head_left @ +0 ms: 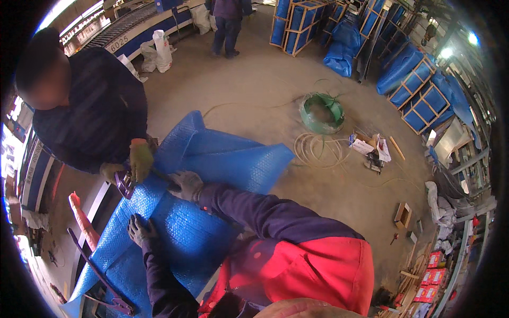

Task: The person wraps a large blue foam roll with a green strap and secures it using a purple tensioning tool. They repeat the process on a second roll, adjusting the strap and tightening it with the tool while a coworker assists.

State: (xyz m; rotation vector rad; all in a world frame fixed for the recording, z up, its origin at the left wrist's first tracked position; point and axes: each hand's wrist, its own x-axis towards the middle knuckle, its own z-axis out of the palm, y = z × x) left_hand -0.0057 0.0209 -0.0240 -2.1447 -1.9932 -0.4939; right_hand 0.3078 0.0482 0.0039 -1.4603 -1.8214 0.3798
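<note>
Blue bubble wrap (199,222) is draped over a long object in front of me. My left hand (140,230), in a grey glove, lies on the wrap with its fingers spread. Further right and farther off, my right hand (186,186), gloved too, rests on the wrap with its fingers stretched out. A dark strip (162,175) runs along the wrap to its fingertips; whether they touch it I cannot tell. Across from me, a co-worker's gloved hand (141,160) is at a dark purple hand tool (125,184) against the wrap's edge.
A green strap coil (322,113) and pale loose coils (318,151) lie on the floor beyond the wrap, beside small boxes (366,146). Wood-framed blue bundles (424,108) stand far right. Another person (227,26) stands at the back. A dark bar (98,273) lies at near left.
</note>
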